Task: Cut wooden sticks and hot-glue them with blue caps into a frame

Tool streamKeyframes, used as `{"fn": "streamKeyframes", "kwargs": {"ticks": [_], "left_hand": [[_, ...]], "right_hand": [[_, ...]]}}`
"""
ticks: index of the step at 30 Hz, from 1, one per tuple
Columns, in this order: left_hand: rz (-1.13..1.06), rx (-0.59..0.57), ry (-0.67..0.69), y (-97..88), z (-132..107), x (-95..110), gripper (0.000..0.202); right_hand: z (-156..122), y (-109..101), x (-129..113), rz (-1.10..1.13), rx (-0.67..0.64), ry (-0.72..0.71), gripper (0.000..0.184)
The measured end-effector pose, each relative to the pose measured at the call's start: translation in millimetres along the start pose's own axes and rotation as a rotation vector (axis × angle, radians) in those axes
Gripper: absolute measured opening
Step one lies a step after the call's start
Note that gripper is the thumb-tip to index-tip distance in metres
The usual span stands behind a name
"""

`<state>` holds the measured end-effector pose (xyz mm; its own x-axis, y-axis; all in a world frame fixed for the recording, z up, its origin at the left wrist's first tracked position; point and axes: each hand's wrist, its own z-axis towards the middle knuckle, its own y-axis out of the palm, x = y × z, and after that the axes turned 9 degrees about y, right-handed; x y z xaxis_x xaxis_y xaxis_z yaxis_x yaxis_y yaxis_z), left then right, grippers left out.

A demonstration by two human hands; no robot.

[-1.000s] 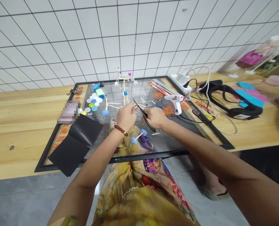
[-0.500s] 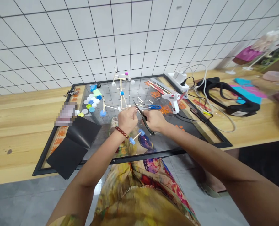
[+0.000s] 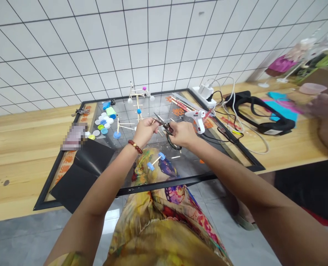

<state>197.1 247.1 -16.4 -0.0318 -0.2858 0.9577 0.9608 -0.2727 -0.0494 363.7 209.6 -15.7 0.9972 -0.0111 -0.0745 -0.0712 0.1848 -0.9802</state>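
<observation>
The left hand [image 3: 145, 131] has thumb and finger pinched together; whatever lies between them is too small to tell. The right hand [image 3: 183, 133] grips the scissors [image 3: 166, 126] by the handles, blades pointing far and left, just beside the left fingertips. Compared with a second ago, the blades lie flatter and a handle loop shows more plainly below the right hand. That suggests the scissors are being turned about the pinched piece; whether anything has been cut cannot be told.

Both hands are above a black-framed panel [image 3: 166, 184]. On its near part lies a stick with blue caps [image 3: 156, 161] at both ends, unmoved and touched by neither hand. Farther off stands a stick model [image 3: 138, 111]; to the left are loose bottle caps [image 3: 104, 124], and black paper [image 3: 82, 166] nearer. Right of the hands sits a white glue gun [image 3: 199, 119]. At the far right, more of a co-worker's hand [image 3: 323, 116] now shows, blurred.
</observation>
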Motion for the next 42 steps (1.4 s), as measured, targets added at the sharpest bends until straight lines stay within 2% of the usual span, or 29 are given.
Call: {"fn": "streamKeyframes", "kwargs": {"ticks": [3,7,10,12,15,17,22,26,30,34,42], "left_hand": [[0.059,-0.003,0.233,-6.4,-8,-12,0.011],[0.232,-0.025,0.443,-11.9,-20,-19,0.020],[0.383,0.006,0.536,-10.7,-26,-21,0.028],[0.446,0.037,0.543,-8.9,-26,-22,0.029],[0.444,0.077,0.480,-8.2,-22,-22,0.029],[0.365,0.049,0.387,-10.0,-19,-21,0.029],[-0.055,-0.088,0.080,-16.5,-19,-20,0.029],[-0.354,-0.009,-0.099,-17.7,-25,-20,0.027],[-0.450,0.034,-0.217,-19.2,-29,-20,0.027],[-0.478,0.006,-0.232,-20.1,-31,-18,0.024],[-0.425,-0.027,-0.127,-16.6,-34,-14,0.029]], "right_hand": [[-8,-14,-9,-0.057,-0.024,-0.015,0.037],[-17,-19,-17,-0.053,-0.075,-0.069,0.040],[-19,-9,-20,0.016,-0.142,-0.092,0.036],[-17,-1,-20,0.090,-0.178,-0.087,0.033],[-13,10,-19,0.211,-0.191,-0.060,0.031],[-12,15,-16,0.247,-0.188,-0.061,0.032],[-10,16,-5,0.139,-0.161,-0.074,0.030],[-7,11,-1,0.015,-0.033,-0.074,0.032],[-6,12,-1,-0.016,0.066,-0.169,0.037],[-10,14,-2,0.016,0.083,-0.157,0.035],[-14,8,-4,0.064,0.077,-0.143,0.037]]}}
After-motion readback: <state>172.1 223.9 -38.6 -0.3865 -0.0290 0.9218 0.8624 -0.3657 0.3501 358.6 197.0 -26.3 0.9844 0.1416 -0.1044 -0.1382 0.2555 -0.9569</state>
